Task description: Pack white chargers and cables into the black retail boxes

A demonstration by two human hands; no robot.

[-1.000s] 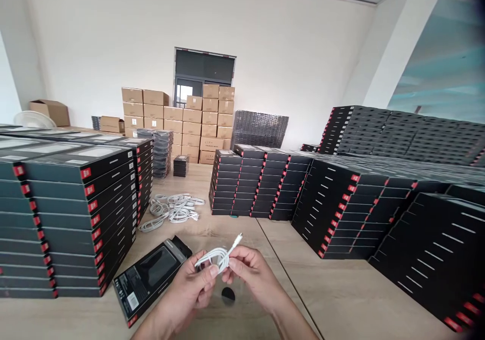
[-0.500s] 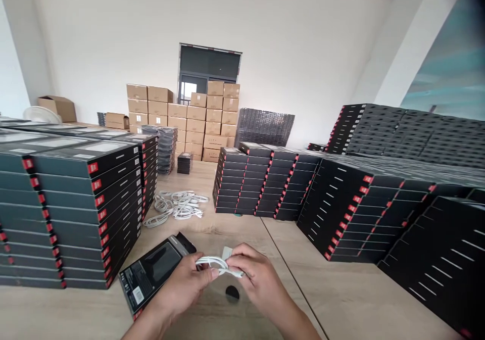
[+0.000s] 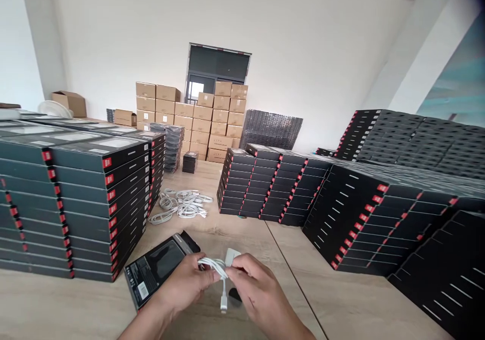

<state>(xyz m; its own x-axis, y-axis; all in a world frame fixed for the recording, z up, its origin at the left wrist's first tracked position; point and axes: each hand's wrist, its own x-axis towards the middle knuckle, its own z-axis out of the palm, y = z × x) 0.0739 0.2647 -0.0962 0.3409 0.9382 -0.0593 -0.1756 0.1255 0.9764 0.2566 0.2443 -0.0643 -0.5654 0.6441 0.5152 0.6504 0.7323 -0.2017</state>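
Left hand (image 3: pixel 193 279) and right hand (image 3: pixel 252 284): fingers pinch coiled white cable (image 3: pixel 212 264) above table (image 3: pixel 193 325), beside black box (image 3: pixel 161 264); its pale label and print too small to read.

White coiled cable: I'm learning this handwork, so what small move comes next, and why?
Probably fold the dangling white plug up against the coiled white cable: the plug hangs loose below, while the left hand and right hand pinch the loops.

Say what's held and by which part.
The left hand and right hand grip a white cable by its coiled loops, one plug hanging free below.
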